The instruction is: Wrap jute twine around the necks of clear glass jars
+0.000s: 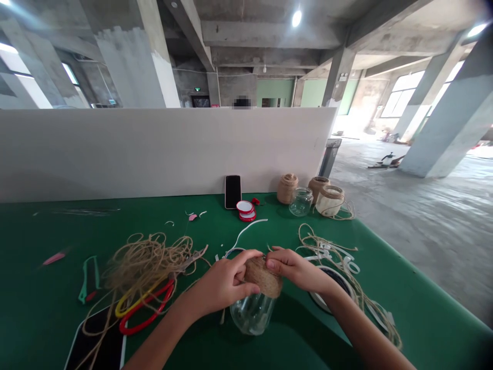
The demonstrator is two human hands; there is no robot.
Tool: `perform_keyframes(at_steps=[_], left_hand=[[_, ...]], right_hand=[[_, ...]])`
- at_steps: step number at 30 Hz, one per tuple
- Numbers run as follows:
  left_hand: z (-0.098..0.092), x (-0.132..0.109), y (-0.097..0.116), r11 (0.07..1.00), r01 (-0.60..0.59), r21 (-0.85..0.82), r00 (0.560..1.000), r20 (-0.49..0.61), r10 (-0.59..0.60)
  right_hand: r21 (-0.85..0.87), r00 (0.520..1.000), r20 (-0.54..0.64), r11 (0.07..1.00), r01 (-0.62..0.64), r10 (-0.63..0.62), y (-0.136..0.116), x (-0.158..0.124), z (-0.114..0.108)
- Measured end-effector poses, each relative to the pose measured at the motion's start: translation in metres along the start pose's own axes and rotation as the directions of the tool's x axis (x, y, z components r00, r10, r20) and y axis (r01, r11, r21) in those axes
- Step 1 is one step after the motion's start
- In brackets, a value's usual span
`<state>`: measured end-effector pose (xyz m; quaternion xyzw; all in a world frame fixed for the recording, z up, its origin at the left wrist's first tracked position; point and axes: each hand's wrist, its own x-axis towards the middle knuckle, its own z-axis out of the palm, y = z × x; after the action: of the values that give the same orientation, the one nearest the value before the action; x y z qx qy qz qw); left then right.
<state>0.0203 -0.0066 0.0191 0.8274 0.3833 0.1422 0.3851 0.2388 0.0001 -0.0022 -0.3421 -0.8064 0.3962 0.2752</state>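
Observation:
A clear glass jar (252, 314) is in front of me, tilted, its far part wrapped in brown jute twine (265, 278). My left hand (230, 281) grips the jar from the left, thumb and fingers around the wrapped part. At the far end of the wrap, my right hand (296, 268) has its fingers closed on the twine-covered edge; its fingertips partly hide what they pinch. A loose tangle of twine (150, 262) lies to the left, over red-and-yellow-handled scissors (148, 314). Right of my right hand is a roll of tape (336, 288) beside more twine (360, 295).
A phone (232, 192) leans on the white partition (165, 154), near red-and-white lids (246, 209). At back right stand twine-wrapped jars (287, 189) and a bare glass jar (301, 201). A green tool (89, 280) and a dark tablet (96, 341) lie left. The green table's edge (419, 275) runs along the right.

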Motion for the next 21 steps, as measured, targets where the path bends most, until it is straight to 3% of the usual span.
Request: perform_keyframes(at_steps=[8,14,21], left_hand=[[-0.004,0.001,-0.009,0.997,-0.027,0.073,1.0,0.011,0.026],[-0.006,0.003,-0.018,0.999,-0.028,0.035,1.0,0.011,0.028],[0.0,-0.002,-0.006,0.997,-0.017,-0.069,0.995,0.095,0.024]], right_hand=[[0.019,0.996,0.052,0.997,0.07,-0.071,0.006,-0.002,-0.005],[0.018,0.99,0.092,0.994,0.103,-0.104,0.009,-0.003,-0.007],[0.013,0.987,0.156,1.0,0.024,-0.026,0.011,-0.003,-0.002]])
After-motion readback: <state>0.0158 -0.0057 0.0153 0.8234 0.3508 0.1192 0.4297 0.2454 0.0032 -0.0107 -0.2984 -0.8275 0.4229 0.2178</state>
